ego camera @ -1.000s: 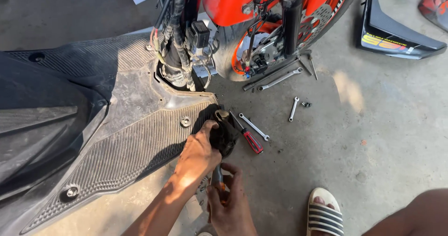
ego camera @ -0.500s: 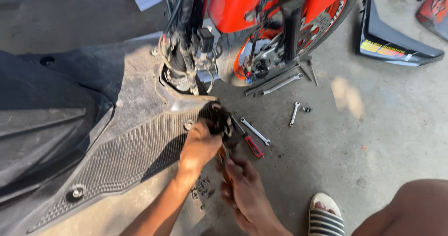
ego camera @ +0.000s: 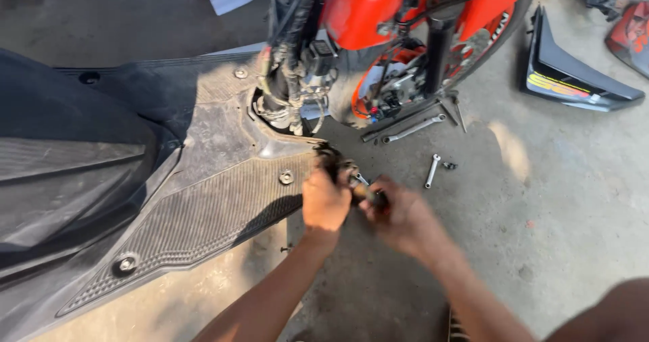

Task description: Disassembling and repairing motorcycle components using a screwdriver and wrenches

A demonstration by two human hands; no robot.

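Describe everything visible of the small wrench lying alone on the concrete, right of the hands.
The small wrench is a slim, silvery metal bar with a head at each end, lying flat on the grey concrete floor, nearly lengthwise away from the camera. A tiny dark part sits just right of its far end. Nothing touches it; both hands are to its left.

We see a small black part at the front corner of the scooter's ribbed grey footboard panel, gripped in our left hand, whose fingers are curled tight around it so that only its dark upper end shows above the knuckles. Just beside it, our right hand closes on a screwdriver with a dark handle showing a trace of red; the tool lies roughly level between the two hands, its tip hidden at the part. Both hands hang just above the concrete floor.
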